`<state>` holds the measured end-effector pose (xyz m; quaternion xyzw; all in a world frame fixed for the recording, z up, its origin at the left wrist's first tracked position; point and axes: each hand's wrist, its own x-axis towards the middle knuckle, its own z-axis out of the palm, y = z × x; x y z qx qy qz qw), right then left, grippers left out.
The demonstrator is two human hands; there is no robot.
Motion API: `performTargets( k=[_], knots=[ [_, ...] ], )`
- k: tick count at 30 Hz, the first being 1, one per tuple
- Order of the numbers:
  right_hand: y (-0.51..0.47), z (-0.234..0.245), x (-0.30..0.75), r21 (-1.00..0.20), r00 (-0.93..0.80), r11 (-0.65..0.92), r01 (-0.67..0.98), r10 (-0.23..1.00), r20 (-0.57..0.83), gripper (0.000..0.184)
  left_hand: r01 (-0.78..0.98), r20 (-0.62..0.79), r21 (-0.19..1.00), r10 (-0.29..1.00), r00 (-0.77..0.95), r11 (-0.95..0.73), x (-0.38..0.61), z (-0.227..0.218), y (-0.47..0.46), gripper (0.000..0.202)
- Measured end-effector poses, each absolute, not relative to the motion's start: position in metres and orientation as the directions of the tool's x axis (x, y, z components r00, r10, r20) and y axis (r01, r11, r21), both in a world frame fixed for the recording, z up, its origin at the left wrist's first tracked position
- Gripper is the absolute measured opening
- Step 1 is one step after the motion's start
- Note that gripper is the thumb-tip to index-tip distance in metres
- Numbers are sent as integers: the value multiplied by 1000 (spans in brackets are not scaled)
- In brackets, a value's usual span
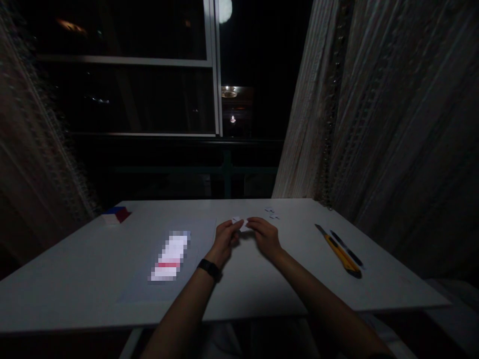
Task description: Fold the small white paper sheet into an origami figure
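Over the middle of the white table, my left hand (226, 238) pinches a small piece of white paper (236, 220) that bears a dark mark. Close by on its right, my right hand (265, 233) has its fingertips closed at the paper's other side. Just beyond that hand, a few small marked paper pieces (271, 211) lie on the tabletop. A dark band circles my left wrist. The dim light hides the finer detail between my fingers.
Left of my arms, a lit phone (170, 256) with a blurred screen rests on a pale sheet (136, 289). A red, white and blue block (116, 215) sits at the far left. To the right lie a yellow box cutter (339, 251) and a pen (347, 249). Curtains (310, 109) flank the window.
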<state>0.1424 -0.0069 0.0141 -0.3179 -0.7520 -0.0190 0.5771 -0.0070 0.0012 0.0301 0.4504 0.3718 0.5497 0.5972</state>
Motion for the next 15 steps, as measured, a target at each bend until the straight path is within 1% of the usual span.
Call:
performTargets(
  k=[5,8,12,15],
  knots=[
    [-8,16,143,-345,-137,806,481,458,878,30,-315,46,949,991,124,-5,-7,32,0,34],
    [-7,17,143,-367,-140,799,476,481,865,27,-290,34,957,995,89,-7,-6,34,0,35],
    [-6,18,144,-394,-123,797,457,496,860,22,-284,88,956,995,50,-70,-5,33,2,36],
    [-5,19,143,-430,-98,790,437,517,850,19,-293,97,953,994,51,-78,-4,32,3,37]
  ],
)
